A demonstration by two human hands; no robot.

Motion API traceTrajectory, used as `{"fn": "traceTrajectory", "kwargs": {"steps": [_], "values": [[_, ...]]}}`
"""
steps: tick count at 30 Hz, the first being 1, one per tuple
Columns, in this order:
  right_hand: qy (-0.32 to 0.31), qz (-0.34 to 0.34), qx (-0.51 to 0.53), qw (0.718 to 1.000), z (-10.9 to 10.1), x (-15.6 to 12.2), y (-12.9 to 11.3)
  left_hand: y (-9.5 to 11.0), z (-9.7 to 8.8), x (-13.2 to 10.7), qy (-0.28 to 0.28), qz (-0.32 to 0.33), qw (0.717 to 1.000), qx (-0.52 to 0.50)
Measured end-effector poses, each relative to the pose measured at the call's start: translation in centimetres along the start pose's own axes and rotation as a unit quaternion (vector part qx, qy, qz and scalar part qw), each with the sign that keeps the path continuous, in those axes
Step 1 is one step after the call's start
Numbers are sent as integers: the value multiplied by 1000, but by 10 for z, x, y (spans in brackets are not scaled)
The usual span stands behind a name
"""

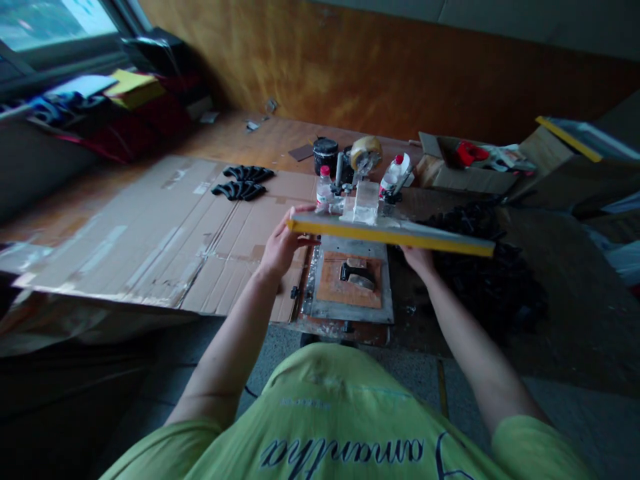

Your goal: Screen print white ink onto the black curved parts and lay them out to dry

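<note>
Head view: from where I stand, I see the person's left hand closed around the left end of a yellow-edged frame, with fingers above and below it. The right hand is under the frame toward its right part; its fingers are mostly hidden, so I cannot tell how they grip. The frame is raised and slopes down a little to the right. On its near side, a black part lies on an orange-brown board, and this board rests on a metal plate. To the left, black curved pieces lie in two rows on flat cardboard. To the right is a dark pile of black pieces. At the far side stand a black tub and two red-capped bottles, one at left and one at right
</note>
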State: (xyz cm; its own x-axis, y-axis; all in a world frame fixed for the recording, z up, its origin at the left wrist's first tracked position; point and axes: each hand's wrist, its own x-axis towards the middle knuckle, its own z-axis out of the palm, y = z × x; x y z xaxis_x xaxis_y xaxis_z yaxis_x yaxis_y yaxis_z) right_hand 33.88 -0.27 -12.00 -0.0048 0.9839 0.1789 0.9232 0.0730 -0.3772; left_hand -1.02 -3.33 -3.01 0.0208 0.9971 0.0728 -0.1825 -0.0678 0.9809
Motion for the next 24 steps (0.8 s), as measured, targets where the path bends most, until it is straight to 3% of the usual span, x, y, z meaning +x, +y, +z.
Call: {"fn": "traceTrajectory", "kwargs": {"steps": [4,7,9,11,13,15,17,18,21,24], "values": [[-96,-79,-24,992,54,-50,-27,20,23,34,23,42,999,-10],[-127,-52,-66,988,69,-65,-55,4,34,20,76,23,996,-30],[-124,7,-55,991,68,-70,-74,-20,42,-10,48,-84,995,-27],[-87,42,-20,995,67,-78,-95,-48,50,-46,-55,-259,964,-7],[-49,1,31,998,67,-89,-115,-73,54,-75,-80,-336,938,-31],[-50,-98,93,989,65,-97,-124,-91,50,-88,-37,-353,932,-74],[-71,-172,126,974,58,-99,-112,-103,31,-87,34,-347,933,-88],[-80,-178,115,974,52,-98,-98,-108,17,-83,71,-340,934,-78],[-102,-86,-53,990,30,-91,-26,-123,-39,-71,186,-299,936,-6],[-178,31,-250,951,15,-93,55,-138,-94,-72,254,-296,911,133]]}}
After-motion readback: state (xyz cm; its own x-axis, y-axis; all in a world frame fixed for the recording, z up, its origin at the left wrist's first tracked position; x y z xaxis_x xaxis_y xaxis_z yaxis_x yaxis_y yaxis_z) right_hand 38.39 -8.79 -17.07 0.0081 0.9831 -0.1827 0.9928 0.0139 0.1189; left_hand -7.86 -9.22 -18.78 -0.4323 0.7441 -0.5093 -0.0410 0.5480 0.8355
